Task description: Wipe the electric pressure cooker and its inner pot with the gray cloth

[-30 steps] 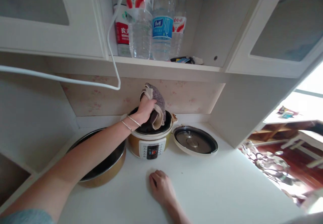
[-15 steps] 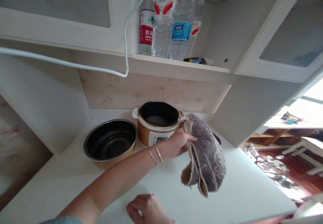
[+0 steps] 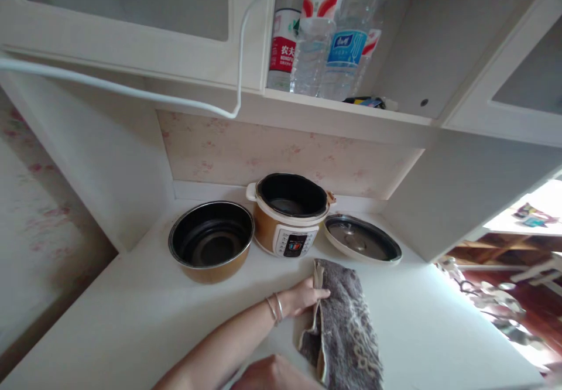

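Observation:
My left hand (image 3: 304, 296), with two bangles on the wrist, is closed on the folded edge of a grey-brown patterned towel (image 3: 346, 320). The towel hangs down towards the worktop, and its lower end runs out of view. At the bottom edge my right hand (image 3: 276, 373) shows only in part, curled with its knuckles up; nothing can be seen in it. Beyond the left hand stands an electric pressure cooker (image 3: 287, 229) without its lid, dark inside. A black-lined inner pot (image 3: 211, 240) with a golden outside sits to its left.
An upturned oval lid (image 3: 362, 239) lies right of the cooker on the white worktop (image 3: 132, 314). Overhead, plastic water bottles (image 3: 318, 33) stand on an open cabinet shelf (image 3: 342, 107). A white cable (image 3: 132, 91) hangs in front. A side panel (image 3: 465, 185) bounds the right.
My left hand has moved the towel away from the cooker, down and nearer, uncovering the lid. My right hand has sunk lower in view. The camera view has shifted left.

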The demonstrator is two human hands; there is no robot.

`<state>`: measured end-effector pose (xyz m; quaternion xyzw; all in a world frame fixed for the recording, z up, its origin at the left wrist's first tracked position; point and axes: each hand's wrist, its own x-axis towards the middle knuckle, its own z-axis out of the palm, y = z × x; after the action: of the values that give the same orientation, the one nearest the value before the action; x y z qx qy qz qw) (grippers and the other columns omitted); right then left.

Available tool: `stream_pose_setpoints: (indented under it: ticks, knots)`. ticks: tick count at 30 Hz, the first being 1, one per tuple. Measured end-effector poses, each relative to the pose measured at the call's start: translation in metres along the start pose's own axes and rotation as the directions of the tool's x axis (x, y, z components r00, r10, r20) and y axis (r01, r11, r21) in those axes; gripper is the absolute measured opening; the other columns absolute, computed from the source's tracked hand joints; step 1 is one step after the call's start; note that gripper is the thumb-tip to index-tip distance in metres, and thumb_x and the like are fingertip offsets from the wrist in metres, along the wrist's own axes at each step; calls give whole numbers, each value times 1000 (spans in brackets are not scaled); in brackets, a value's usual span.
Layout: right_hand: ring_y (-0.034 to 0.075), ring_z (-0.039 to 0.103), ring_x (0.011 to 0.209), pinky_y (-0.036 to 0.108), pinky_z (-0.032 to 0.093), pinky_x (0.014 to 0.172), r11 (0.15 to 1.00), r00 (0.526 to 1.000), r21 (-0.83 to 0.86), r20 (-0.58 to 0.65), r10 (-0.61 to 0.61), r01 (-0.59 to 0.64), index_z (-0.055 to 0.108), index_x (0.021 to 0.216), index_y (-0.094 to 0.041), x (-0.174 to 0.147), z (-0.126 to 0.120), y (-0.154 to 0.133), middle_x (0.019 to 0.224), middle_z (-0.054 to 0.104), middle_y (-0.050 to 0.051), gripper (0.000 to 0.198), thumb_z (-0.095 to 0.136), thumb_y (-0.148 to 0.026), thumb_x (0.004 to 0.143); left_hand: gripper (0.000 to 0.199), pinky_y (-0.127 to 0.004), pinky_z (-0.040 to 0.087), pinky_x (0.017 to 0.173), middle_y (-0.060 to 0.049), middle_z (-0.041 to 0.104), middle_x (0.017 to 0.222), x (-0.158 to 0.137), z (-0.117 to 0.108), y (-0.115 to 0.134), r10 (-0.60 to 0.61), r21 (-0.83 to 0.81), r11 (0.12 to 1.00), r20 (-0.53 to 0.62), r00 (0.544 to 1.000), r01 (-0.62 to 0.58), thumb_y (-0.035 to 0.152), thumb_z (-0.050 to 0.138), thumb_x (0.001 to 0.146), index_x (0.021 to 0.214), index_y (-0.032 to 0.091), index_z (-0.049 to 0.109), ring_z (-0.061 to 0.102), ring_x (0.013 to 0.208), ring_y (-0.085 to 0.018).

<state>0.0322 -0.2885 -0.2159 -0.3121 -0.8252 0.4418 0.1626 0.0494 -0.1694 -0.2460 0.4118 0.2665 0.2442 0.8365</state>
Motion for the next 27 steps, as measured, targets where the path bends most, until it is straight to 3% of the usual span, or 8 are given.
stream_pose_setpoints:
  ticks: [4,9,12,15,18,21,24,27]
  knots:
    - [15,67,87,23,49,80,985,984,172,-168,60,-30,74,100,-24,8,-57,-36,94,73,1,27,49,-33,94,37,-41,46,90,-10,66,100,-47,-30,6,82,195,980,-261,962,-31,35,73,69,99,16,62,61,98,-26]
    - [20,64,89,33,52,80,937,837,325,-472,278,-128,69,104,-20,50,-94,-10,99,71,6,35,51,-47,90,30,-31,49,64,-5,66,82,-143,-75,25,283,317,938,-475,833,-139,45,61,78,88,17,64,62,67,-18]
    - [23,61,103,38,50,88,896,770,412,-514,378,-165,64,115,-21,80,-99,19,115,66,8,44,52,-54,87,35,-30,49,64,-4,68,81,-203,-102,44,408,374,910,-723,557,-181,48,64,75,92,17,65,60,66,-17]
    - [25,54,120,40,43,100,835,748,498,-457,482,-233,53,133,-21,107,-100,30,137,54,10,63,53,-61,84,41,-29,48,65,-2,66,81,-247,-128,54,502,461,863,-825,259,-205,52,67,71,97,19,66,58,69,-16]
    - [24,42,134,40,32,110,803,750,537,-413,517,-259,42,142,-20,128,-100,22,148,42,9,74,51,-63,83,47,-28,48,65,-1,66,90,-268,-150,60,516,493,846,-853,83,-203,52,68,70,104,21,66,57,72,-15]
    - [22,42,133,37,28,112,845,786,492,-431,444,-208,49,137,-23,142,-98,8,143,50,5,60,48,-57,87,49,-32,50,80,-5,62,122,-269,-165,71,482,457,852,-875,44,-255,52,66,73,111,22,64,60,102,-21]
    - [22,52,123,38,33,107,871,786,445,-454,419,-208,58,127,-24,147,-96,0,129,61,4,46,49,-46,88,41,-41,40,104,-5,53,139,-261,-171,90,456,395,856,-881,126,-333,47,62,79,113,23,65,46,129,-23]
    - [23,55,119,38,35,105,872,767,420,-462,445,-253,61,120,-21,146,-97,-2,124,64,5,40,49,-38,86,31,-42,35,111,-5,59,133,-252,-167,105,450,332,838,-869,205,-434,38,66,79,105,21,69,45,131,-22]
